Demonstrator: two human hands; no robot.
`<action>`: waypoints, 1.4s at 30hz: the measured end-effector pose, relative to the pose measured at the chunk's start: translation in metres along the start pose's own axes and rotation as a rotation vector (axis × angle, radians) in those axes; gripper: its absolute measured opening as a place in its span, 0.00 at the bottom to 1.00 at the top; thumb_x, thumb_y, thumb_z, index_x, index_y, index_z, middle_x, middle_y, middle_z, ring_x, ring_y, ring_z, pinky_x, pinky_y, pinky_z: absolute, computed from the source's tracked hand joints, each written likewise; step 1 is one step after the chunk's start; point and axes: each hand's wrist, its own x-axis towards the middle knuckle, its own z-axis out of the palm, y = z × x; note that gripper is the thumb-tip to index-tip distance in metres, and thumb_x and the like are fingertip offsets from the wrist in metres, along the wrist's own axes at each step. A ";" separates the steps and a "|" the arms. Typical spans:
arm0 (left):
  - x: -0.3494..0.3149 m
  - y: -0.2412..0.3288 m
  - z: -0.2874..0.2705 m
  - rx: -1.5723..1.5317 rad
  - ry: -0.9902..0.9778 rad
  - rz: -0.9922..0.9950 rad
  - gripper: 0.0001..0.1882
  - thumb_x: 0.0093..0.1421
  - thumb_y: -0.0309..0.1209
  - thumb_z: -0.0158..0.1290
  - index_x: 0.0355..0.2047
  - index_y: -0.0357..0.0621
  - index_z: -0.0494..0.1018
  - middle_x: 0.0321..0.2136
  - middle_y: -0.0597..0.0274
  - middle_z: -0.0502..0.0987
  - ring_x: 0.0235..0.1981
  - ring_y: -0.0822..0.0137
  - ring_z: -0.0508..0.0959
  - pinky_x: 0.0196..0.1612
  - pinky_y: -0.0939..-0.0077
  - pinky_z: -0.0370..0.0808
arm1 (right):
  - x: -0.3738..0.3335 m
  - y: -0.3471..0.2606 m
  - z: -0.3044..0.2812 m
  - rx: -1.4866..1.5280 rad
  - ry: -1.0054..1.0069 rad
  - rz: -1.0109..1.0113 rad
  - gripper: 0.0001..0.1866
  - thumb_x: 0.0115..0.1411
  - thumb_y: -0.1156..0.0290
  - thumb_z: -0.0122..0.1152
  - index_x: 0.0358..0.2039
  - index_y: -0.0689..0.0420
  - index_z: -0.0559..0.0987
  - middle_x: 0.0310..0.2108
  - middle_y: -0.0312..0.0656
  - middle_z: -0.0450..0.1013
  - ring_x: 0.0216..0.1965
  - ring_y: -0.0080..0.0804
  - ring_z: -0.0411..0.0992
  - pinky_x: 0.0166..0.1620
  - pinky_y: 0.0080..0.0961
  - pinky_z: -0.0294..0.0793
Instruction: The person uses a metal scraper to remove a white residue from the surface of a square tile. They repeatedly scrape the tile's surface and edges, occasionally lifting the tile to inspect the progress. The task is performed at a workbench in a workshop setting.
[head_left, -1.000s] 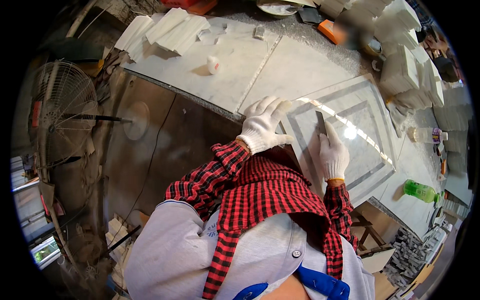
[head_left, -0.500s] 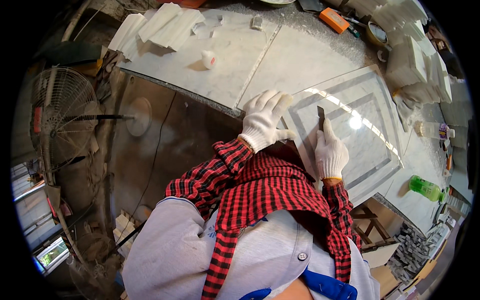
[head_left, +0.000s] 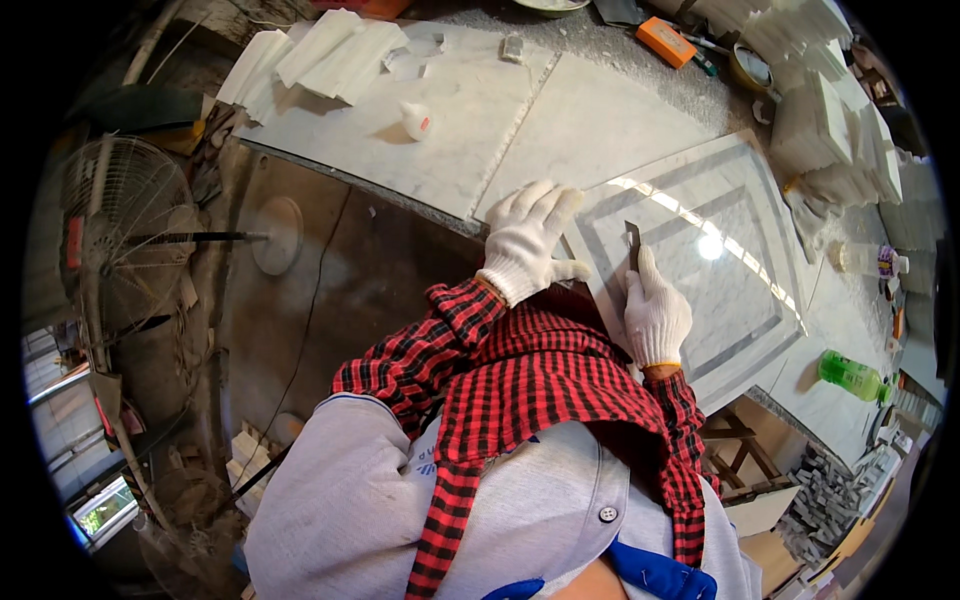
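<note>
A polished white stone panel (head_left: 690, 205) with inlaid grey bands lies at an angle on the worktable in front of me. My right hand (head_left: 657, 312), in a white knit glove, grips a dark flat scraper blade (head_left: 633, 243) over the panel's left part, its index finger stretched along the blade. Whether the blade touches the surface I cannot tell. My left hand (head_left: 528, 235), gloved the same way, rests with fingers stretched at the panel's near left corner, by the table edge, and holds nothing.
Stacked white stone tiles (head_left: 815, 120) stand at the right; more white strips (head_left: 335, 55) lie far left. A small white bottle (head_left: 415, 120), an orange box (head_left: 667, 42), a green bottle (head_left: 850, 375) and a clear bottle (head_left: 862, 260) stand about. A fan (head_left: 130, 235) is at left.
My right hand has drawn the scraper blade slightly toward me and to the left across the panel. The left hand stays in place.
</note>
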 end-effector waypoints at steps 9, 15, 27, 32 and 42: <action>-0.001 0.001 -0.007 -0.026 -0.014 0.011 0.56 0.45 0.67 0.63 0.66 0.42 0.64 0.61 0.50 0.70 0.66 0.49 0.65 0.67 0.50 0.62 | -0.026 0.015 0.007 0.460 -0.028 -0.053 0.20 0.63 0.63 0.63 0.56 0.43 0.81 0.34 0.55 0.80 0.34 0.53 0.80 0.40 0.38 0.77; -0.003 0.019 -0.008 -0.352 0.105 -0.113 0.54 0.52 0.66 0.61 0.68 0.40 0.60 0.63 0.41 0.66 0.67 0.43 0.63 0.69 0.50 0.58 | -0.040 -0.003 -0.012 0.790 -0.252 0.072 0.21 0.64 0.70 0.63 0.58 0.55 0.79 0.31 0.45 0.81 0.24 0.28 0.74 0.34 0.25 0.75; -0.007 -0.003 -0.024 -0.110 0.016 -0.103 0.46 0.45 0.46 0.72 0.64 0.53 0.68 0.55 0.55 0.74 0.65 0.52 0.65 0.67 0.55 0.61 | -0.011 0.021 0.002 0.289 0.124 0.051 0.21 0.67 0.61 0.56 0.59 0.44 0.78 0.31 0.52 0.80 0.31 0.50 0.80 0.36 0.40 0.77; -0.002 -0.011 -0.011 -0.153 0.083 -0.071 0.43 0.44 0.47 0.71 0.61 0.53 0.72 0.52 0.55 0.76 0.61 0.52 0.69 0.66 0.55 0.64 | 0.001 0.000 -0.002 -0.043 0.133 0.033 0.20 0.66 0.58 0.55 0.58 0.39 0.77 0.28 0.50 0.80 0.31 0.52 0.80 0.34 0.45 0.77; -0.004 -0.013 -0.012 -0.171 0.126 -0.056 0.41 0.43 0.47 0.72 0.59 0.54 0.74 0.51 0.55 0.76 0.60 0.52 0.70 0.65 0.55 0.64 | 0.009 -0.005 -0.002 -0.026 0.112 0.014 0.20 0.65 0.57 0.55 0.57 0.40 0.78 0.26 0.53 0.79 0.29 0.55 0.79 0.34 0.47 0.76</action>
